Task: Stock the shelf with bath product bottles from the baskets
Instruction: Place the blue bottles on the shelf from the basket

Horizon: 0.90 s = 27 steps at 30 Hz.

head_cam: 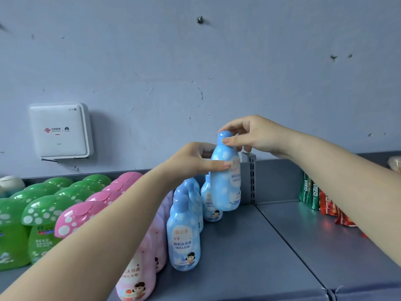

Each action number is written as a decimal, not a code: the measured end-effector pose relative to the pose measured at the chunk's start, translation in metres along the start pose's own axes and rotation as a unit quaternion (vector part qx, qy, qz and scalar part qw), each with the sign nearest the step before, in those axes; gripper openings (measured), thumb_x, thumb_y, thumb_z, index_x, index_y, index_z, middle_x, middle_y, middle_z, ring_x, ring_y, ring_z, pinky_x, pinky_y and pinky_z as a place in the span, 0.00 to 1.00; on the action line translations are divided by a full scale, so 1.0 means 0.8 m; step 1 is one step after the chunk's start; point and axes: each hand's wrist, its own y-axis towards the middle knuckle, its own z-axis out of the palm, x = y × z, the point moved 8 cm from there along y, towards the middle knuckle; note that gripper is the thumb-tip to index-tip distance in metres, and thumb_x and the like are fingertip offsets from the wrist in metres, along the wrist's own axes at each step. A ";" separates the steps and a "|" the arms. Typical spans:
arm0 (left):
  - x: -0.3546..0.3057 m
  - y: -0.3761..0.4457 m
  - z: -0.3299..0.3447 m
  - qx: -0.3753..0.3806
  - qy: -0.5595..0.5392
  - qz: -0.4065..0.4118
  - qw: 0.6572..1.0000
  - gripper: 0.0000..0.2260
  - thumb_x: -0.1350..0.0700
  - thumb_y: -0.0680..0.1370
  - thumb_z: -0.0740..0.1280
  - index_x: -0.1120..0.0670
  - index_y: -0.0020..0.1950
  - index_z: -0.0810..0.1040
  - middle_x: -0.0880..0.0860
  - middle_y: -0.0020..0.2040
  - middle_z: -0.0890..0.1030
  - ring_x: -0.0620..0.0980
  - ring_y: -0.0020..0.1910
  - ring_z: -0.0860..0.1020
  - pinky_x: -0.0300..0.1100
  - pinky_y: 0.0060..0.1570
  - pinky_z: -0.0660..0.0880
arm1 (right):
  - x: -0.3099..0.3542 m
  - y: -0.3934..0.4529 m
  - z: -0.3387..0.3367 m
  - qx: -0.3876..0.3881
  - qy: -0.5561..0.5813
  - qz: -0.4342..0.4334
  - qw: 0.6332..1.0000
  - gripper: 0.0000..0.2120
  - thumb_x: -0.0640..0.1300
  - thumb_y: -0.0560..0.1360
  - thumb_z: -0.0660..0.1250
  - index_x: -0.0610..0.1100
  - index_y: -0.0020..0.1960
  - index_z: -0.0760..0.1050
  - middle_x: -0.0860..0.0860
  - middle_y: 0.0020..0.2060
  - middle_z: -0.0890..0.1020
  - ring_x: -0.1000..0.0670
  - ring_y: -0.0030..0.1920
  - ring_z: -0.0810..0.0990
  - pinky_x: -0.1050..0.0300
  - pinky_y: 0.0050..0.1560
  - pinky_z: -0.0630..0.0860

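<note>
A light blue bath bottle (225,183) with white dots hangs upright above the grey shelf (249,253), near its back wall. My left hand (193,161) grips its shoulder from the left. My right hand (249,135) pinches its rounded cap from above. Behind and below it another blue bottle (209,205) stands on the shelf. A row of blue bottles (184,235) runs toward the front, just left of the held one. Pink bottles (138,276) stand under my left forearm, partly hidden. No basket is in view.
Green mushroom-cap bottles (41,224) and pink mushroom-cap bottles (80,216) fill the shelf's left side. Red and green snack packets (321,198) stand on the adjoining shelf to the right, past a slotted upright (252,179). A white router box (60,131) hangs on the wall.
</note>
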 end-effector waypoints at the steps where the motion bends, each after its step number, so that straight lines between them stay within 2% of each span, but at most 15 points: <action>1: 0.002 0.001 0.001 0.027 -0.012 -0.003 1.000 0.12 0.57 0.73 0.72 0.57 0.55 0.80 0.52 0.47 0.84 0.46 0.46 0.81 0.38 0.46 0.78 | 0.000 0.001 0.001 0.001 0.000 -0.003 1.000 0.04 0.42 0.74 0.69 0.48 0.49 0.79 0.53 0.38 0.80 0.53 0.37 0.73 0.61 0.35 0.67; 4: 0.005 0.004 0.001 0.077 -0.024 -0.020 0.997 0.09 0.62 0.75 0.69 0.59 0.55 0.79 0.53 0.47 0.84 0.47 0.45 0.82 0.38 0.45 0.78 | -0.006 0.006 0.002 -0.013 -0.005 0.009 1.000 0.02 0.44 0.72 0.71 0.47 0.44 0.79 0.55 0.33 0.79 0.57 0.34 0.75 0.62 0.36 0.69; 7: 0.012 0.017 -0.011 0.054 0.067 -0.046 0.995 0.13 0.59 0.72 0.73 0.57 0.56 0.80 0.53 0.50 0.84 0.47 0.47 0.82 0.42 0.54 0.76 | -0.018 0.011 0.002 -0.046 -0.021 0.028 0.998 0.08 0.46 0.70 0.74 0.43 0.45 0.79 0.55 0.30 0.77 0.60 0.29 0.74 0.64 0.34 0.72; 8: 0.015 0.022 -0.014 0.043 0.108 -0.052 0.992 0.13 0.57 0.71 0.74 0.55 0.55 0.80 0.51 0.48 0.85 0.43 0.43 0.81 0.39 0.51 0.75 | -0.022 0.014 0.003 -0.057 -0.039 0.031 0.997 0.10 0.46 0.69 0.74 0.42 0.46 0.79 0.54 0.31 0.77 0.60 0.29 0.74 0.65 0.33 0.71; 10: 0.020 0.034 -0.017 0.023 0.181 -0.055 0.982 0.12 0.56 0.70 0.76 0.53 0.52 0.80 0.50 0.45 0.85 0.36 0.33 0.77 0.30 0.39 0.71 | -0.031 0.019 0.007 -0.078 -0.083 0.033 0.993 0.13 0.48 0.67 0.76 0.42 0.46 0.80 0.53 0.34 0.78 0.59 0.32 0.74 0.65 0.34 0.70; 12: 0.028 0.048 -0.016 0.016 0.249 -0.058 0.967 0.13 0.55 0.69 0.76 0.52 0.52 0.78 0.48 0.44 0.83 0.35 0.29 0.74 0.27 0.31 0.67 | -0.042 0.025 0.013 -0.099 -0.114 0.039 0.988 0.15 0.50 0.66 0.77 0.43 0.46 0.80 0.53 0.36 0.79 0.56 0.36 0.76 0.64 0.37 0.71; 17: 0.055 0.070 -0.010 0.014 0.344 -0.079 0.935 0.15 0.53 0.70 0.75 0.56 0.53 0.78 0.46 0.41 0.78 0.42 0.35 0.74 0.30 0.32 0.67 | -0.080 0.039 0.034 -0.100 -0.133 0.079 0.983 0.14 0.51 0.65 0.77 0.44 0.45 0.79 0.51 0.40 0.81 0.51 0.44 0.80 0.57 0.45 0.76; 20: 0.076 0.078 -0.007 0.025 0.360 -0.099 0.927 0.15 0.55 0.70 0.74 0.58 0.54 0.80 0.52 0.47 0.81 0.48 0.43 0.76 0.36 0.40 0.72 | -0.100 0.041 0.048 -0.088 -0.130 0.097 0.983 0.13 0.51 0.65 0.77 0.46 0.43 0.78 0.52 0.39 0.81 0.52 0.44 0.79 0.58 0.42 0.74; 22: 0.085 0.081 -0.003 0.037 0.371 -0.109 0.921 0.14 0.56 0.71 0.73 0.58 0.55 0.80 0.53 0.48 0.82 0.49 0.43 0.76 0.36 0.39 0.72 | -0.111 0.043 0.057 -0.081 -0.125 0.104 0.983 0.13 0.52 0.65 0.77 0.46 0.42 0.78 0.52 0.38 0.80 0.52 0.43 0.79 0.57 0.43 0.75; 25: 0.091 0.081 0.005 0.054 0.408 -0.116 0.904 0.10 0.57 0.74 0.69 0.58 0.54 0.80 0.47 0.36 0.75 0.44 0.33 0.71 0.32 0.30 0.65 | -0.126 0.045 0.068 -0.071 -0.112 0.110 0.985 0.14 0.52 0.65 0.77 0.45 0.43 0.78 0.51 0.38 0.80 0.50 0.43 0.80 0.55 0.45 0.76; 27: 0.094 0.082 0.009 0.053 0.422 -0.121 0.897 0.08 0.59 0.75 0.67 0.59 0.53 0.80 0.46 0.32 0.69 0.43 0.29 0.66 0.33 0.28 0.62 | -0.132 0.045 0.072 -0.072 -0.111 0.110 0.985 0.14 0.52 0.65 0.77 0.45 0.43 0.78 0.51 0.39 0.81 0.50 0.43 0.80 0.56 0.44 0.76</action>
